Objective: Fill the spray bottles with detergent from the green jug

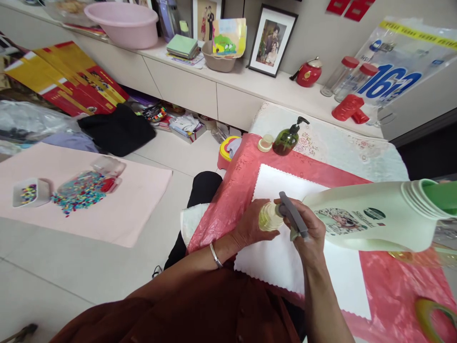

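My left hand [250,223] is wrapped around a small ribbed bottle [270,216] that looks clear and pale yellow. Beside it, my right hand [311,220] grips a grey trigger spray head [293,214] at the bottle's neck; whether the two are joined cannot be made out. Both are held over a white scallop-edged mat [282,183] on the table. To the right stands a large pale green jug [385,224] with a threaded mouth and printed label. A dark green pump bottle [286,140] stands beyond the mat, next to a small pale cap [265,143].
Red plastic sheeting [232,209] covers the table. A tape roll [433,314] lies at the near right corner. Lower left, a pink board [143,209] carries spilled coloured pieces [80,190] and a white box [34,193]. A low cabinet [235,97] runs along the wall.
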